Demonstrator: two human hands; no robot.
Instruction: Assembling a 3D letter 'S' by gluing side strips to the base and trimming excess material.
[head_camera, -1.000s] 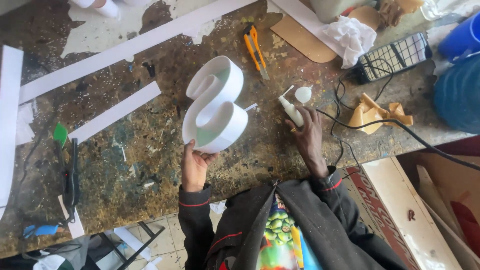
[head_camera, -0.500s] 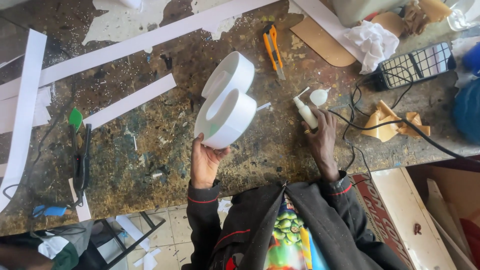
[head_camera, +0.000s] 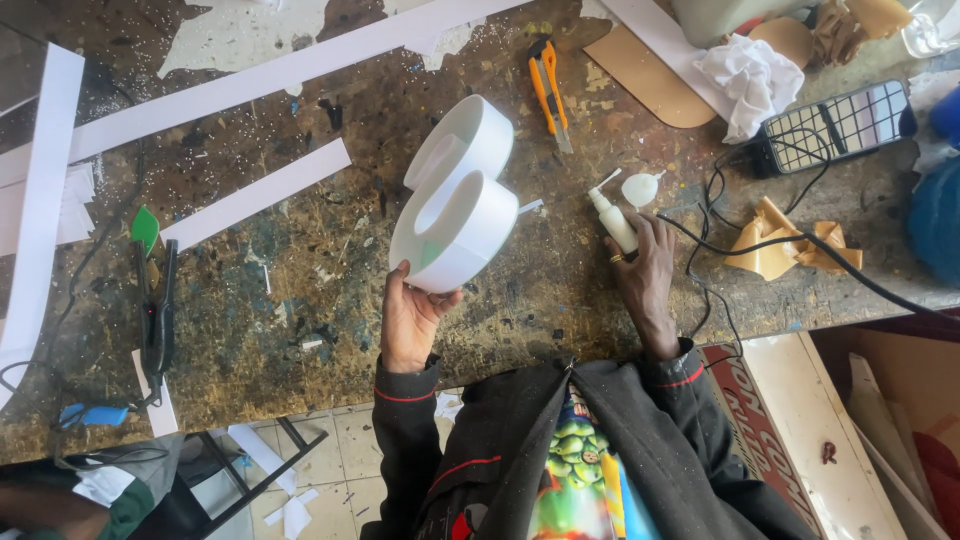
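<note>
My left hand grips the lower edge of a white S-shaped channel letter and holds it tilted up on its side above the worn workbench. My right hand is closed on a small white glue bottle whose nozzle points up and to the left, resting on the bench. The bottle's white cap lies just beyond it. Both sleeves are dark with red trim.
White plastic strips lie across the bench. An orange utility knife is beyond the letter. A phone with a black cable, crumpled cloth and brown paper sit right. Black pliers lie left.
My left hand has tipped the S-shaped letter up from lying nearly flat to standing on its edge. My right hand has stayed on the glue bottle.
</note>
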